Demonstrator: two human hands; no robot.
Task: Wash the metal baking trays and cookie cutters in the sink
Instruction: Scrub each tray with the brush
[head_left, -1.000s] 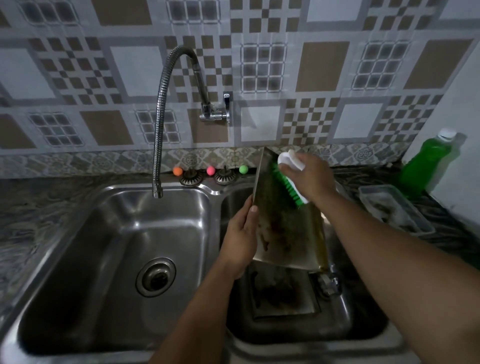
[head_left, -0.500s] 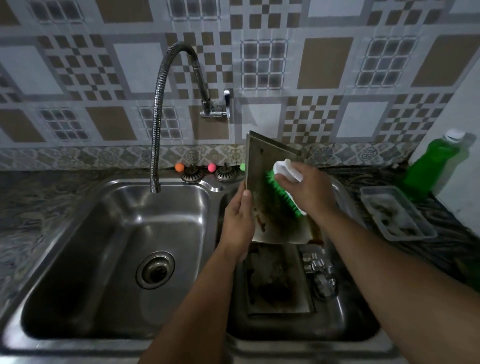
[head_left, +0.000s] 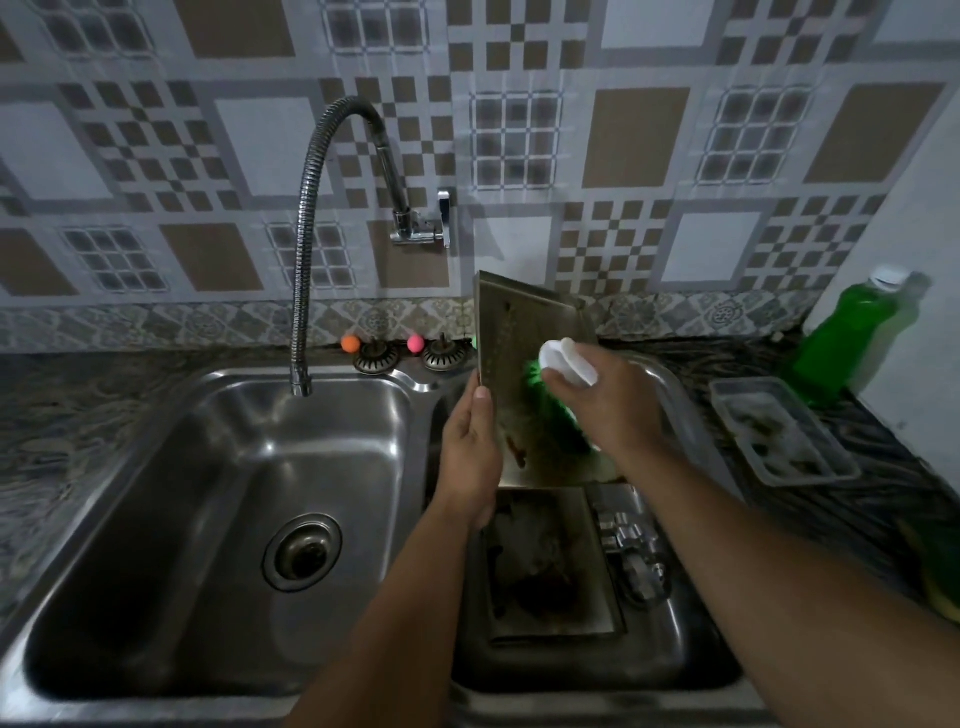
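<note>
Left hand (head_left: 470, 447) grip clamped on upright baking tray (head_left: 524, 332) above right sink basin (head_left: 675, 670); right hand (head_left: 605, 402) grip wrapped around green brush (head_left: 550, 382), bristles against tray; second tray (head_left: 550, 566), cookie cutters (head_left: 631, 551) inside basin.

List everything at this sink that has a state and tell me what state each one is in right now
Held baking tray: upright over the right basin, stained.
Left hand: grips the tray's left edge.
Right hand: holds the green scrub brush against the tray.
Second tray: flat in the right basin, dirty.
Cookie cutters: in the right basin beside it.
Tap: no water visible.
Left basin drain: unplugged.
Soap bottle: capped, leaning on the wall.
</note>
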